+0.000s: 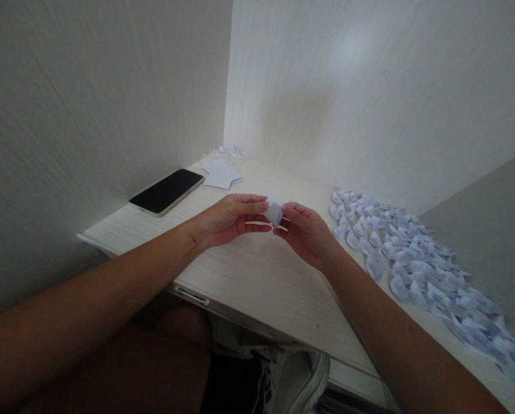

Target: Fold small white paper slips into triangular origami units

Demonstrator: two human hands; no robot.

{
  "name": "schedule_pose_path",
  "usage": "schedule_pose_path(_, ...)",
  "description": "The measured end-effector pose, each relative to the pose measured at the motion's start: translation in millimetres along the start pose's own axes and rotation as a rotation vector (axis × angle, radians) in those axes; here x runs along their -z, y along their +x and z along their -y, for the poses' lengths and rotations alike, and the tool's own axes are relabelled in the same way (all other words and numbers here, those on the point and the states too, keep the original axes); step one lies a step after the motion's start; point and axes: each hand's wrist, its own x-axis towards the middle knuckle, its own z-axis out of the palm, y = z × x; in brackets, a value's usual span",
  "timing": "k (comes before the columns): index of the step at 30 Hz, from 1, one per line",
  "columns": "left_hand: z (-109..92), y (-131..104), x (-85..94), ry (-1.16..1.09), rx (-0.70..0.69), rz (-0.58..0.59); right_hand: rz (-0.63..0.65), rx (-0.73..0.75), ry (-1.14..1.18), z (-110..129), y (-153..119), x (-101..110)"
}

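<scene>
A small piece of white paper (274, 211), which looks folded or curled, is held up over the pale desk (257, 276) between both hands. My left hand (239, 217) pinches its left side between thumb and fingers. On the other side, the thumb and fingertips of my right hand (303, 229) grip its right edge. The lower fingers of each hand extend beneath the paper, their tips close together. Its exact folds are too small to make out.
Many small folded paper pieces (417, 259) lie massed along the desk's right side. At the left rest a phone (169, 191) and flat white paper sheets (221, 174). Thin paper scraps (231, 152) sit in the back corner, against the walls. A shoe (298, 376) shows below the front edge.
</scene>
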Motion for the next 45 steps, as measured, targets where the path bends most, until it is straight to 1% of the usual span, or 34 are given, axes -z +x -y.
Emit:
schedule_pose_path(6, 0.9, -1.4, -1.3, -0.007, 0.031, 0.003, -0.017, 0.140, -0.125, -3.2, -0.8, -3.6)
schedule_pose_path(10, 1.5, -2.1, -2.1, 0.004, 0.040, 0.011, -0.003, 0.147, -0.191, -2.1, -2.2, -4.7)
schedule_pose_path(15, 6.0, 1.4, -3.4, -0.025, -0.054, -0.098, -0.035, 0.186, -0.068, 2.0, -3.9, -6.4)
schedule_pose_path(18, 9.0, 3.1, -5.3, -0.045, -0.100, -0.131, -0.026, 0.197, -0.089, 1.8, -3.7, -7.2)
schedule_pose_path(20, 9.7, 3.0, -6.9, -0.043, -0.099, -0.109, -0.036, 0.204, -0.122, 0.5, -2.8, -6.2)
schedule_pose_path(23, 8.3, 1.5, -8.3, -0.045, -0.069, -0.039, -0.026, 0.189, -0.097, -0.9, -1.5, -3.1)
schedule_pose_path(25, 6.8, 0.3, -8.0, -0.052, -0.044, 0.000, 0.001, 0.149, -0.070, -0.6, -1.5, -1.2)
schedule_pose_path(30, 5.3, -1.9, -3.8, -0.057, 0.022, 0.056, 0.065, 0.045, -0.059, 2.7, -4.4, -0.2)
schedule_pose_path(34, 5.6, -2.4, -0.8, -0.002, 0.045, 0.101, 0.089, -0.024, -0.072, 5.3, -6.8, -0.8)
schedule_pose_path(36, 6.4, -1.5, 0.3, 0.043, 0.011, 0.093, 0.103, -0.045, -0.083, 6.0, -6.8, -0.9)
schedule_pose_path(39, 8.7, 1.4, 1.6, 0.137, -0.091, 0.026, 0.085, -0.027, -0.117, 5.2, -4.9, -0.6)
schedule_pose_path(42, 11.6, 4.2, 1.0, 0.250, -0.203, -0.066, 0.024, 0.047, -0.182, 1.6, -1.6, 0.5)
schedule_pose_path(45, 13.7, 5.1, -1.6, 0.300, -0.249, -0.111, -0.034, 0.134, -0.256, -2.5, 1.0, 1.5)
